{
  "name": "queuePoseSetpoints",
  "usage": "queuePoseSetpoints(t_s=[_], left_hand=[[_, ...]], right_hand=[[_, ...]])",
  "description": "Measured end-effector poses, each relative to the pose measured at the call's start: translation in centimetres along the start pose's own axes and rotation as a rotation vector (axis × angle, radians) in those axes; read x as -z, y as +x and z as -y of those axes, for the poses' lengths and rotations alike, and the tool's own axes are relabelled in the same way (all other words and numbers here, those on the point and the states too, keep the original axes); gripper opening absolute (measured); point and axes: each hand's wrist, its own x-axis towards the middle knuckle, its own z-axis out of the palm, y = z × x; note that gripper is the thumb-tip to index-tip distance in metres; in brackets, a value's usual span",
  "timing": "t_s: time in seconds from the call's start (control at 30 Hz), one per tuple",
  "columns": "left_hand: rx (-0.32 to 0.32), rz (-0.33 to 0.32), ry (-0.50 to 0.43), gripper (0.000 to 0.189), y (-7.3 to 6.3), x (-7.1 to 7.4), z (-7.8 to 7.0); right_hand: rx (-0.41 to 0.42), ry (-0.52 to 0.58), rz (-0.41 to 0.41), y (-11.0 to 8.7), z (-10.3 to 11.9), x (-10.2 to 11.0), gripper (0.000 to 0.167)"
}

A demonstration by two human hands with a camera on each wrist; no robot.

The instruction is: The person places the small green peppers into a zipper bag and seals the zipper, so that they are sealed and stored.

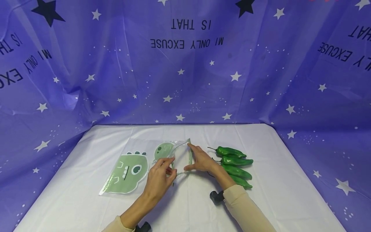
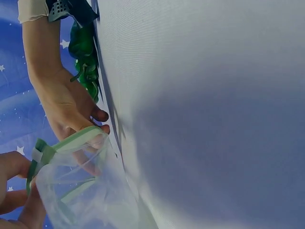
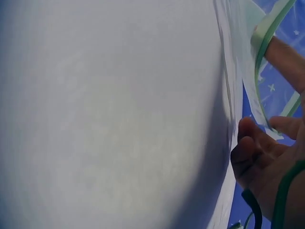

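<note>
A clear zip bag (image 1: pixel 127 174) printed with a green dinosaur lies on the white table, its green-edged mouth spread wide toward the right. My left hand (image 1: pixel 159 177) pinches the near side of the mouth; in the left wrist view its fingers (image 2: pixel 19 164) are bent at the green strip. My right hand (image 1: pixel 203 161) reaches to the mouth from the right, thumb and fingers apart. In the right wrist view, one straight finger (image 3: pixel 283 57) presses against the green strip from inside. Several green peppers (image 1: pixel 232 152) lie in a column just right of my right hand.
A white cloth covers the table (image 1: pixel 278 180). Behind and at both sides hangs a purple curtain (image 1: pixel 197 90) with stars and lettering. Black wrist mounts (image 1: pixel 215 197) sit at both sleeves.
</note>
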Motion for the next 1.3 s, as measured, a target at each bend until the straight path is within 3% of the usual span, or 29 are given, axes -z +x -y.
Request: queuePoseSetpoints(t_s=[0.37,0.6,0.73,0.9,1.07,1.3], left_hand=[[0.001,0.024,0.017,0.038,0.1,-0.3,-0.1],[-0.011,0.044,0.028,0.038,0.3,-0.5,0.0],[-0.006,0.045,0.032,0.037,0.4,-0.5,0.0],[0.004,0.058,0.013,0.036,0.3,-0.4,0.0],[0.009,0.067,-0.003,0.035,0.3,-0.3,-0.1],[0.021,0.071,-0.008,0.034,0.3,-0.2,-0.1]], right_hand=[[0.022,0.074,-0.058,-1.5,-0.4,2.3,0.096],[0.079,0.099,-0.177,-4.8,-2.7,6.9,0.059],[0.015,0.057,-0.278,-6.9,-5.6,9.3,0.041],[-0.085,0.021,-0.349,-8.9,-9.8,11.3,0.033],[-0.164,0.035,-0.312,-10.2,-12.9,12.4,0.037],[-0.241,0.113,-0.241,-11.2,-15.2,13.1,0.041]])
